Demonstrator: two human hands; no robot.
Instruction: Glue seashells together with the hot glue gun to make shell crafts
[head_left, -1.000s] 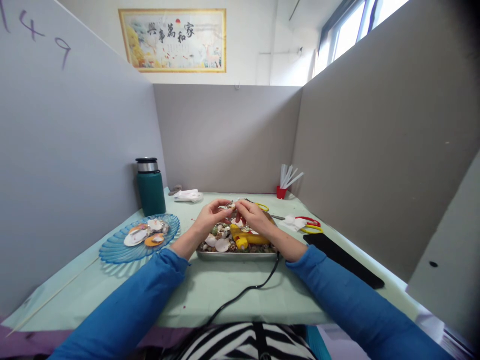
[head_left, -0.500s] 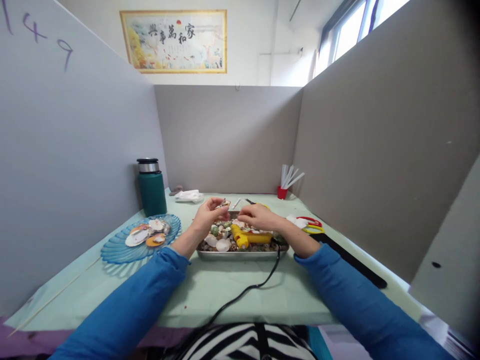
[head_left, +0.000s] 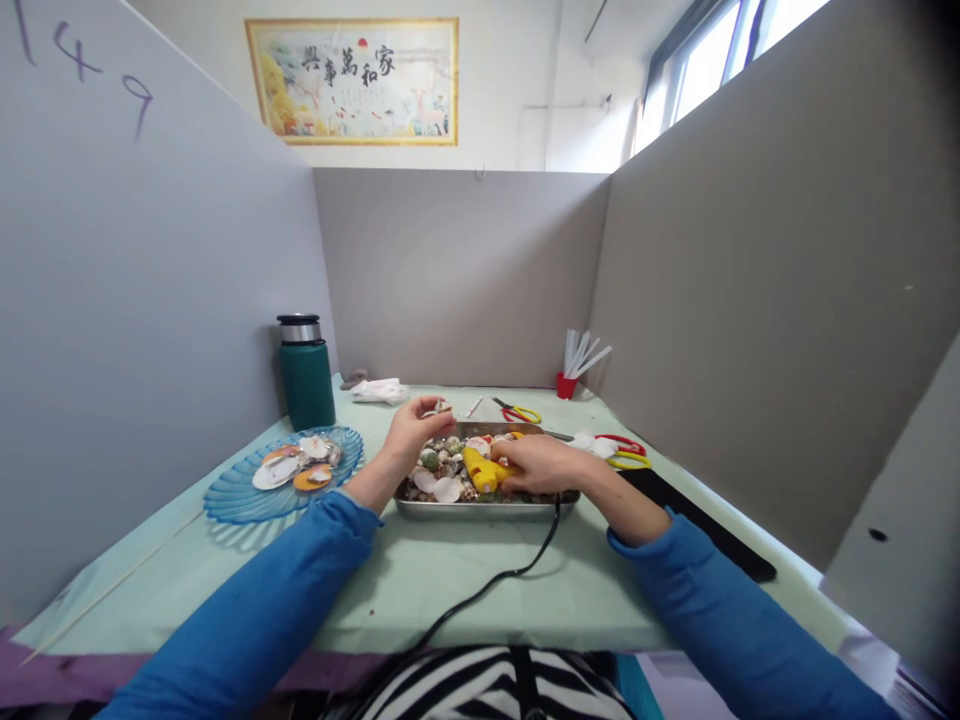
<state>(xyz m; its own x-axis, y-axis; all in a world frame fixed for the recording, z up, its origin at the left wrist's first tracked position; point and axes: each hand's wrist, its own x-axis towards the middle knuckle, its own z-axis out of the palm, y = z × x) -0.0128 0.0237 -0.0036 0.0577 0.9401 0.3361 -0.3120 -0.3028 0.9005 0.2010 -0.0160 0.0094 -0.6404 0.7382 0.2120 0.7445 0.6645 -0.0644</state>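
Observation:
Above the tray's back left side, my left hand pinches a small shell piece between thumb and fingers. My right hand is closed around the handle of a yellow hot glue gun, whose nozzle end points left. The glue gun lies over a metal tray filled with seashells, pale, green and brown. A black cord runs from the gun across the table toward me. My fingers hide much of the handle.
On the left, a blue scalloped plate holds several shells, with a green flask behind it. Scissors lie behind the tray; another pair is right. A red cup holds glue sticks. A black strip lies right; grey partitions enclose the table.
My right hand has moved down and right onto the glue gun's handle and closed on it. My left hand still holds the shell piece, slightly further left.

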